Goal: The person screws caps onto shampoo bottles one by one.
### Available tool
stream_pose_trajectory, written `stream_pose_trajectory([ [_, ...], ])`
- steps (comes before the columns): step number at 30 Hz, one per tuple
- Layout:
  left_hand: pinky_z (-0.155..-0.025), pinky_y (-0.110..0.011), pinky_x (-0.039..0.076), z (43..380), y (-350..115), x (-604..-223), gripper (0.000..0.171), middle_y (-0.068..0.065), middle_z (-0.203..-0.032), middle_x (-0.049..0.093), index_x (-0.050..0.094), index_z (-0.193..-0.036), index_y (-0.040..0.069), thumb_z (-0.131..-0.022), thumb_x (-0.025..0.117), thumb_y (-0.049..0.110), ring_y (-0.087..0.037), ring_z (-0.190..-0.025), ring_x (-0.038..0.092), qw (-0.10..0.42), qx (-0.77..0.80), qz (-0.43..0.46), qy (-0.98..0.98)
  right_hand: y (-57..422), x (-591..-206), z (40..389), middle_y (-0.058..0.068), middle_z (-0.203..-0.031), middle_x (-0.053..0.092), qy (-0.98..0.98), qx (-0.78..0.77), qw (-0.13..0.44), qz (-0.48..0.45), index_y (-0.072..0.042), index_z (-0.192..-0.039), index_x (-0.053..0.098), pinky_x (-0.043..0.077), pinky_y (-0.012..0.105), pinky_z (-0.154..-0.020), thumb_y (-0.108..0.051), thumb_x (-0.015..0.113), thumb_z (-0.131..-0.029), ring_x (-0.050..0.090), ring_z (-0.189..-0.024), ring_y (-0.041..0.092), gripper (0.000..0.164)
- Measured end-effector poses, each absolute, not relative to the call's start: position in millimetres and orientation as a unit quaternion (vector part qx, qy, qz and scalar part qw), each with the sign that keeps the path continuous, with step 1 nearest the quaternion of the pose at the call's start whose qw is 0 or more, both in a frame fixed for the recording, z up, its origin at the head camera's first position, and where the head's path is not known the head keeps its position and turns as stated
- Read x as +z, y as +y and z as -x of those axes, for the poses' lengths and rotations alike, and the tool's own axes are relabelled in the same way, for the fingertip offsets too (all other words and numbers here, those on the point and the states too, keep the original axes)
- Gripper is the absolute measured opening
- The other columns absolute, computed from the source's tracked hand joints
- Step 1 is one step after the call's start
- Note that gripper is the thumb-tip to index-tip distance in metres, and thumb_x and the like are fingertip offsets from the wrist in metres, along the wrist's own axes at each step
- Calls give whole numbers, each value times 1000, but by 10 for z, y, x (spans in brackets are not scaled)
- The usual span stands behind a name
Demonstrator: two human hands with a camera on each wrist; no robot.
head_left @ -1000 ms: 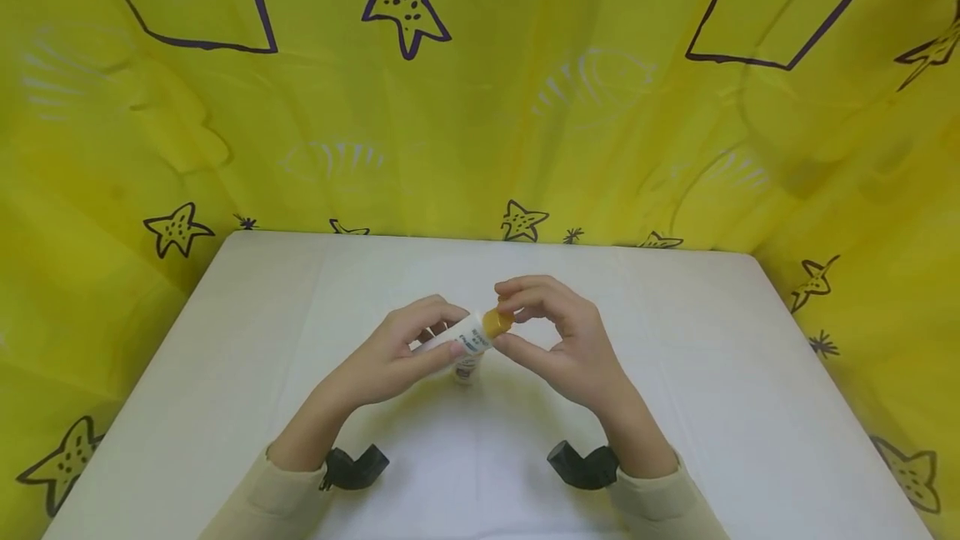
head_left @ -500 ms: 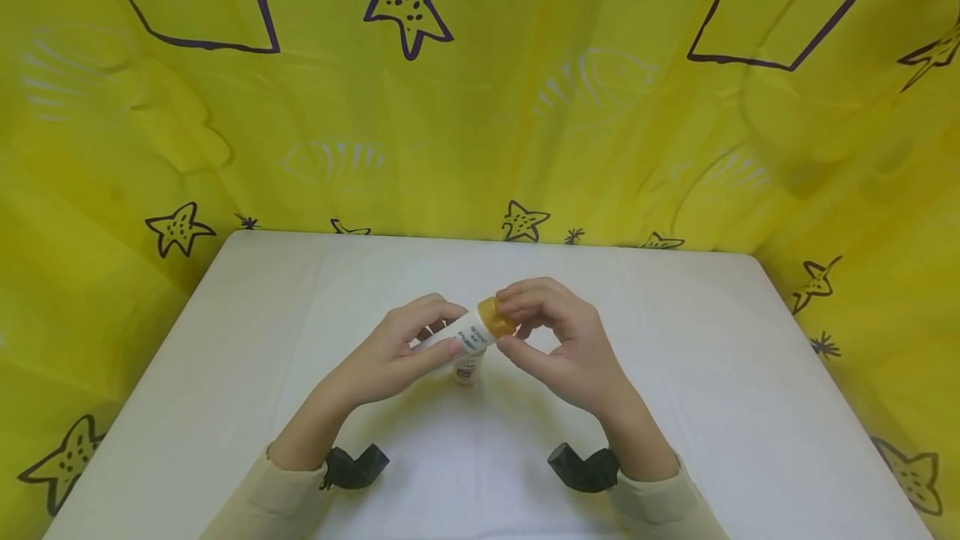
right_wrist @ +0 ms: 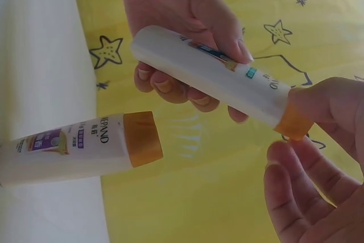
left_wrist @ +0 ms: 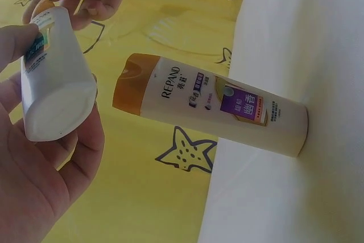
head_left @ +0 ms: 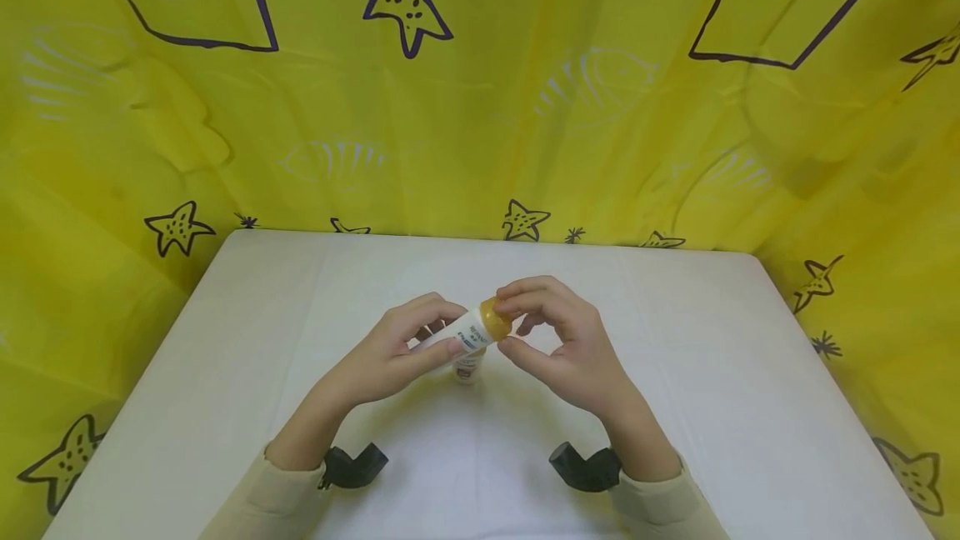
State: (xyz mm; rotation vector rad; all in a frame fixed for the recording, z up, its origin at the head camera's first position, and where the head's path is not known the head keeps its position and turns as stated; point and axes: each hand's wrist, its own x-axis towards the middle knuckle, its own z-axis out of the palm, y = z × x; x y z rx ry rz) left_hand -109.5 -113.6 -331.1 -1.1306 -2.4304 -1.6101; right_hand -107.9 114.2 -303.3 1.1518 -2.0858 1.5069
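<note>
My left hand (head_left: 408,348) grips a white shampoo-type bottle (right_wrist: 210,75) marked REPAND, with a dark teal label. The bottle is tilted, its orange cap (head_left: 495,323) pointing up to the right. Thumb and fingers of my right hand (head_left: 558,344) pinch that cap, as the right wrist view shows from close by. In the left wrist view, the held bottle's flat base faces the camera. A second white bottle (left_wrist: 210,103), with a purple label and an orange cap (left_wrist: 135,83), stands upright on the table below the hands. The held bottle partly hides it in the head view.
A white cloth covers the table (head_left: 300,290). Behind it hangs a yellow curtain (head_left: 480,107) printed with dark stars and fish shapes. Black wrist camera mounts (head_left: 585,467) jut inward from both sleeves, low over the table.
More of the orange cap shows in the head view than a second ago, and my right fingers have shifted slightly on it. The left hand and the standing bottle have stayed put.
</note>
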Motion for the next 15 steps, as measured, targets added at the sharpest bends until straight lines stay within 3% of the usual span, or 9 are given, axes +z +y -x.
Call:
stream_pose_trajectory([
  [6,-67,-28,43,1096,-1110,-3315,21,6,-92,58,60,-108,18,-89,59,10,-12,-84,50,2,-515,369,-774,1125,-3026,1064,10,-105,61,-736,518,174,-400,-2,-92,63,49,32,-75,8,72,-68,59,-89,21,27],
  [15,-70,-29,45,1065,-1083,-3303,20,5,-90,58,60,-108,17,-89,59,10,-15,-83,52,-16,-519,374,-768,1107,-3032,1041,8,-96,62,-740,524,158,-392,-3,-93,64,47,30,-66,7,72,-70,55,-79,16,26],
])
